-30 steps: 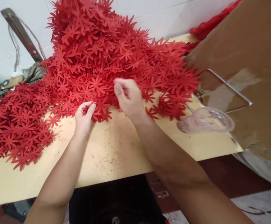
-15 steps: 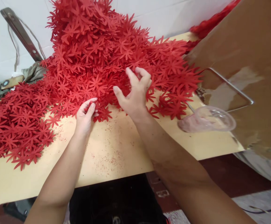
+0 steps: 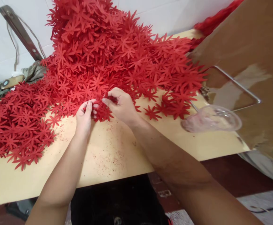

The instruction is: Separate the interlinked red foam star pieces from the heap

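Observation:
A tall heap of red flower-shaped cutouts [image 3: 96, 47], with narrow petals, leans against the wall and spreads over the table [image 3: 108, 150]. At the heap's front edge my left hand [image 3: 84, 114] is closed, thumb against fingers, on a red cutout. Just to its right, my right hand [image 3: 120, 104] pinches red petals between thumb and forefinger. The two hands are close together with red petals between them. Whether both grip the same cutout I cannot tell, since the red pieces blend into the pile behind.
A brown cardboard sheet [image 3: 242, 72] with a bent metal wire [image 3: 237, 82] stands at the right. Before it lies a clear plastic cup [image 3: 225, 120] on its side. A metal bar [image 3: 20, 32] leans on the wall at left, near grey cloth [image 3: 34, 72]. Red crumbs dot the tabletop.
My right hand has come down and left from the pile to beside my left hand, its spread fingers now closed in a pinch. My left hand has hardly moved.

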Available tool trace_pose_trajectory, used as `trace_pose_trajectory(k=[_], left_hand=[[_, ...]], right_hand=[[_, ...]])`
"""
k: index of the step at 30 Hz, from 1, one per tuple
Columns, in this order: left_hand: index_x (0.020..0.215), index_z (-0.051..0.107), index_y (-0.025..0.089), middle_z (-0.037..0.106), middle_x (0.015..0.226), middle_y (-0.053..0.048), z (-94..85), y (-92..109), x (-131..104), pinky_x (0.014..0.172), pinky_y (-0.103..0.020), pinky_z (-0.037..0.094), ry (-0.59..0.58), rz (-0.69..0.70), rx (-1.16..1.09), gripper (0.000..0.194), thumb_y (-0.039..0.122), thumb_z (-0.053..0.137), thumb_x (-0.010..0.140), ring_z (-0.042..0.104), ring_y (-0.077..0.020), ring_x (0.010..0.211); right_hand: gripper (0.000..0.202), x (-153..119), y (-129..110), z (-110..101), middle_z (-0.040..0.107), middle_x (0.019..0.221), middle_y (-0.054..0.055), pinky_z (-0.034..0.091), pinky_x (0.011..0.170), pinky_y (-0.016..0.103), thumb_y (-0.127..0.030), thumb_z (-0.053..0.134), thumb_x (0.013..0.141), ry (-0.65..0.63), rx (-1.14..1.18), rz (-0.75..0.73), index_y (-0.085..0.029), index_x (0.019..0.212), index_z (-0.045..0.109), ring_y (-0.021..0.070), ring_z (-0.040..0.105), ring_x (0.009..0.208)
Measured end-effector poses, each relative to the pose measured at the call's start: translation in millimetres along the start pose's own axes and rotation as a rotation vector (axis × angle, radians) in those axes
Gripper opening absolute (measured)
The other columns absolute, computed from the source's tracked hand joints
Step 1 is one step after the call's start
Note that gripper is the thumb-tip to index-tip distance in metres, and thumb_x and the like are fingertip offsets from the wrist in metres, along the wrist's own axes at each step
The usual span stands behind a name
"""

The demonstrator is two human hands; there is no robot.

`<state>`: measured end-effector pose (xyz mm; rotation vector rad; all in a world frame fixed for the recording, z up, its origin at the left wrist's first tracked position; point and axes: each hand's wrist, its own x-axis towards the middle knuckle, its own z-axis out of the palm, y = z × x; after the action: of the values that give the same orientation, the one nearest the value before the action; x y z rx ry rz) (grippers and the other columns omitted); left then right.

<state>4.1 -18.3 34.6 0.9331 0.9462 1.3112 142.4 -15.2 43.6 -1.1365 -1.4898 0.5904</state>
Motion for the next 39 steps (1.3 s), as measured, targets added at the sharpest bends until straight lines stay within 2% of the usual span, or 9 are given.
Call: trace_pose_trajectory(k=[6, 11, 14, 17, 20, 27, 29, 33, 39], left_hand=[[0.082, 0.068, 0.02, 0.062, 0.067, 0.004, -0.5, 4.3, -1.9, 0.047, -0.015, 0.038, -0.011, 0.066, 0.018, 0.034, 0.042, 0.081, 0.059, 0.048, -0.0022, 0.051], [0.075, 0.067, 0.019, 0.063, 0.071, 0.003, 4.5, 3.7, -6.1, 0.058, -0.018, 0.044, -0.111, 0.089, 0.043, 0.036, 0.043, 0.083, 0.053, 0.054, -0.0047, 0.06], [0.071, 0.064, 0.018, 0.058, 0.062, 0.005, 4.0, 2.2, -5.5, 0.051, -0.017, 0.041, -0.074, 0.059, 0.044, 0.03, 0.039, 0.082, 0.057, 0.049, -0.004, 0.053], [0.07, 0.062, 0.018, 0.053, 0.055, 0.006, 1.9, 2.2, -3.4, 0.045, -0.015, 0.037, -0.015, 0.023, 0.001, 0.023, 0.032, 0.079, 0.062, 0.045, -0.0033, 0.047], [0.07, 0.059, 0.018, 0.058, 0.06, 0.005, -0.8, 4.3, -0.9, 0.045, -0.014, 0.037, 0.013, 0.01, -0.086, 0.02, 0.027, 0.076, 0.065, 0.048, -0.0035, 0.051], [0.069, 0.057, 0.018, 0.061, 0.065, 0.004, -4.2, 8.8, 2.2, 0.043, -0.014, 0.035, 0.019, -0.001, -0.159, 0.019, 0.024, 0.075, 0.065, 0.047, -0.003, 0.05], [0.07, 0.06, 0.018, 0.062, 0.065, 0.003, -3.2, 8.1, 1.6, 0.043, -0.014, 0.035, -0.012, 0.017, -0.128, 0.021, 0.025, 0.077, 0.063, 0.046, -0.0028, 0.05], [0.068, 0.061, 0.018, 0.06, 0.059, 0.004, -1.8, 5.9, 1.1, 0.043, -0.014, 0.034, -0.05, 0.043, -0.072, 0.027, 0.031, 0.082, 0.057, 0.045, -0.0024, 0.047], [0.068, 0.064, 0.018, 0.055, 0.054, 0.006, -2.6, 3.8, 1.9, 0.044, -0.016, 0.035, -0.048, 0.095, -0.006, 0.026, 0.032, 0.082, 0.057, 0.043, -0.0025, 0.045]], right_hand=[[0.043, -1.8, -5.6, -1.4, 0.03, 0.053, -0.005, 0.025, 0.052, 0.026, -0.047, 0.053, 0.083, -0.029, 0.037, 0.105, -0.019, 0.056, 0.036, 0.0067, 0.028, 0.052], [0.058, -5.4, -8.4, 4.7, 0.027, 0.052, -0.006, 0.021, 0.05, 0.026, -0.068, 0.053, 0.074, -0.122, 0.079, 0.17, -0.019, 0.051, 0.032, 0.0052, 0.026, 0.051], [0.061, -5.4, -7.3, 8.2, 0.026, 0.053, -0.006, 0.021, 0.049, 0.025, -0.074, 0.051, 0.069, -0.168, 0.146, 0.19, -0.019, 0.052, 0.031, 0.005, 0.025, 0.051], [0.061, -3.3, -7.1, 7.1, 0.029, 0.055, -0.006, 0.023, 0.049, 0.025, -0.077, 0.048, 0.069, -0.218, 0.244, 0.196, -0.02, 0.055, 0.034, 0.0051, 0.027, 0.052], [0.058, 0.1, -7.8, 0.2, 0.033, 0.056, -0.006, 0.025, 0.049, 0.024, -0.073, 0.056, 0.066, -0.28, 0.304, 0.186, -0.019, 0.058, 0.039, 0.0048, 0.029, 0.052], [0.05, 8.4, 1.1, -20.1, 0.041, 0.055, -0.007, 0.025, 0.044, 0.023, -0.061, 0.073, 0.06, -0.276, 0.408, 0.282, -0.019, 0.07, 0.046, 0.0048, 0.035, 0.047], [0.045, 10.7, 3.8, -23.3, 0.041, 0.053, -0.007, 0.026, 0.044, 0.023, -0.055, 0.075, 0.061, -0.231, 0.373, 0.278, -0.019, 0.068, 0.047, 0.0051, 0.036, 0.047], [0.036, 15.9, 10.6, -29.3, 0.042, 0.053, -0.006, 0.027, 0.047, 0.023, -0.043, 0.073, 0.068, -0.016, 0.217, 0.226, -0.018, 0.062, 0.048, 0.005, 0.034, 0.048], [0.037, 22.5, 33.3, -41.0, 0.033, 0.053, -0.006, 0.028, 0.052, 0.026, -0.044, 0.06, 0.08, 0.298, -0.034, 0.169, -0.02, 0.059, 0.042, 0.0072, 0.032, 0.051]])
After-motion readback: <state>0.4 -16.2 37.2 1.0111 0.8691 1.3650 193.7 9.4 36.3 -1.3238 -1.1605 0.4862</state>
